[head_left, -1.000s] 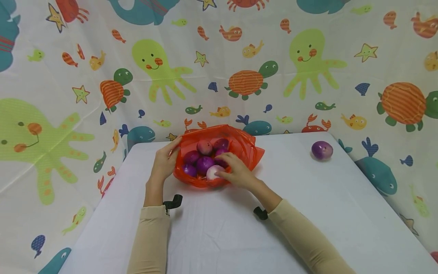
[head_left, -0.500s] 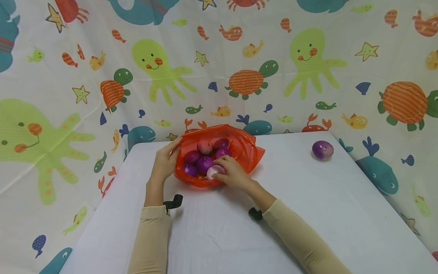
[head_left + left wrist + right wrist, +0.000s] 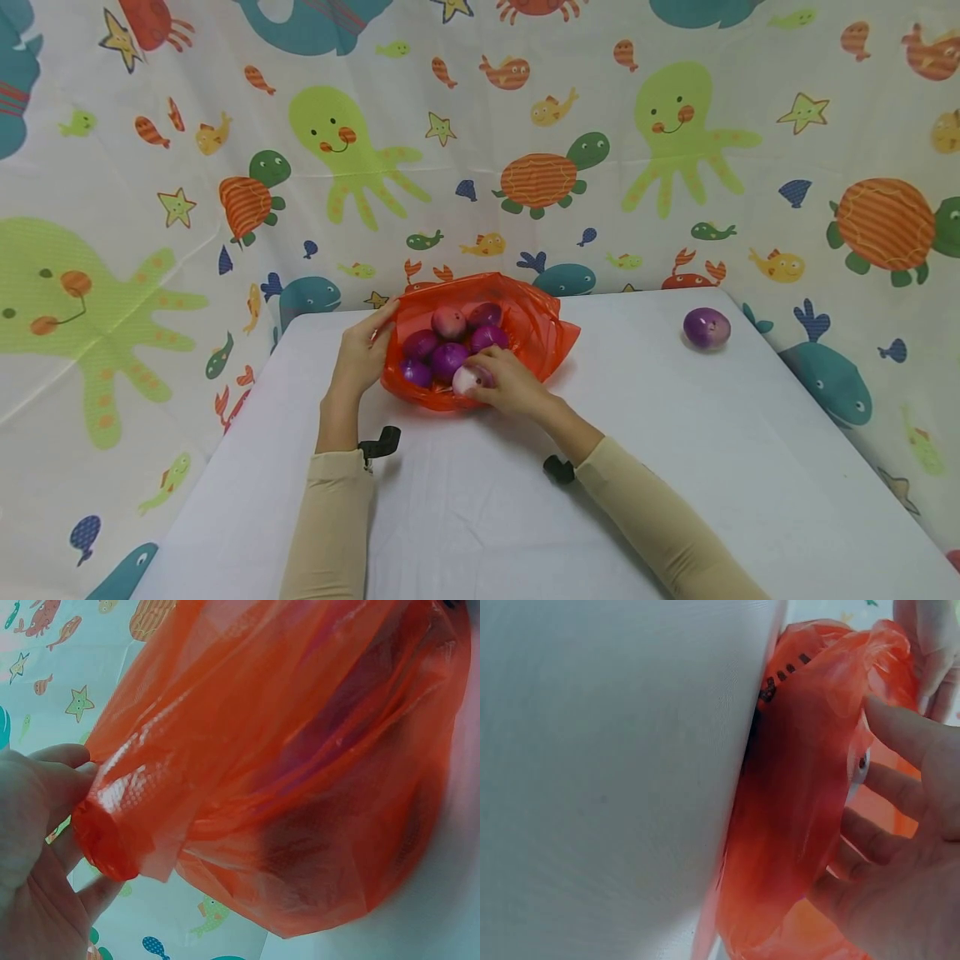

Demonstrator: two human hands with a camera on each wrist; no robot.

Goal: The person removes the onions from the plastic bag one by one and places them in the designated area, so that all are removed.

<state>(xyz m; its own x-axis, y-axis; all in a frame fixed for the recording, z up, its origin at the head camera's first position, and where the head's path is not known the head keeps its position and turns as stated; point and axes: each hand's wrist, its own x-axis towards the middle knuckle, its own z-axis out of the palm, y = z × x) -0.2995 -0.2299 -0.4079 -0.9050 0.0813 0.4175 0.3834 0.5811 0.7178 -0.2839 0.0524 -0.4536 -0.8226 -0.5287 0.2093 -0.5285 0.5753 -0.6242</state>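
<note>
A red plastic bag (image 3: 536, 333) lies with its mouth toward me on the white table, holding several purple passion fruits (image 3: 449, 361). My left hand (image 3: 360, 354) grips the bag's left rim; in the left wrist view its fingers (image 3: 64, 755) and thumb pinch the bunched plastic. At the front of the bag mouth, my right hand (image 3: 513, 383) has its fingers round a pale passion fruit (image 3: 468, 380). The right wrist view shows a dark spot on this fruit (image 3: 863, 761) between the fingers, the rest hidden behind red plastic.
One more purple passion fruit (image 3: 707, 328) sits alone at the back right of the table (image 3: 465, 517). Behind stands a cloth printed with sea animals (image 3: 465, 108). Dark print (image 3: 784, 675) marks the bag's underside in the right wrist view.
My right hand has moved slightly left and closed its fingers round the pale passion fruit, which has turned so its dark spot shows. The left hand and bag have stayed put.
</note>
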